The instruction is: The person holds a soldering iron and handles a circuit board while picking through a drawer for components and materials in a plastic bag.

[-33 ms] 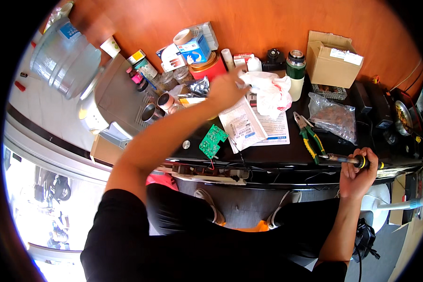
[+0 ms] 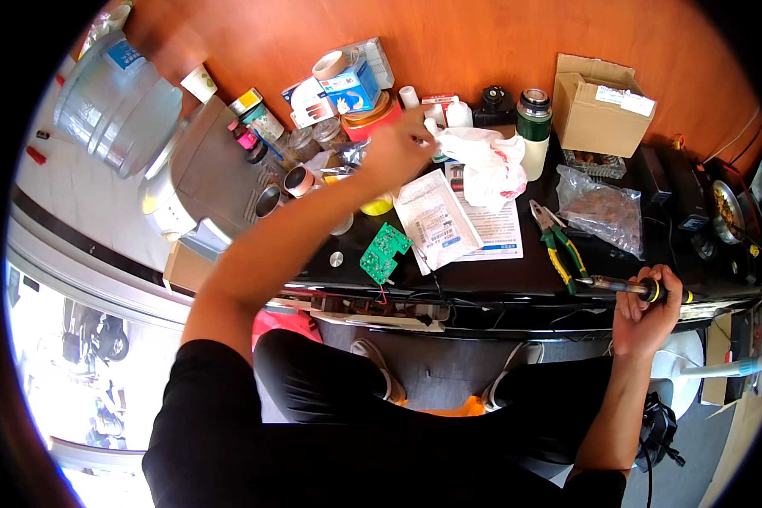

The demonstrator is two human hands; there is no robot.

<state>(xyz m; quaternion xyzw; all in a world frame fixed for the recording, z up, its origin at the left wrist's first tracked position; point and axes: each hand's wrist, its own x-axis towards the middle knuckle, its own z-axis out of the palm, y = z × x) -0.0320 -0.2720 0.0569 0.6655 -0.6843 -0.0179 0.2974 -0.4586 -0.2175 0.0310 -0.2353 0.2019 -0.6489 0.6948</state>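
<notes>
My right hand (image 2: pixel 643 313) is closed around a soldering iron (image 2: pixel 616 285) with a black and yellow handle, its metal tip pointing left over the table's front edge. Just left of that tip lie pliers (image 2: pixel 559 250) with green and yellow handles, jaws away from me. My left hand (image 2: pixel 398 152) reaches across to the back of the table, beside a crumpled white plastic bag (image 2: pixel 491 165); its fingers are blurred, so any hold is unclear. Below that forearm a green circuit board (image 2: pixel 385 254) lies at the front edge. A yellow round thing (image 2: pixel 378 205) shows partly beneath my left wrist.
Papers (image 2: pixel 440 222) lie mid-table. A green and cream thermos (image 2: pixel 532 135), an open cardboard box (image 2: pixel 601 110) and a clear bag (image 2: pixel 597 212) of brownish bits stand or lie right. Jars (image 2: pixel 328 134) crowd the left, before a large water bottle (image 2: pixel 123 106).
My left hand has drawn slightly left and nearer to me, away from the white bag. More of the yellow round thing shows under the wrist. My right hand stays put.
</notes>
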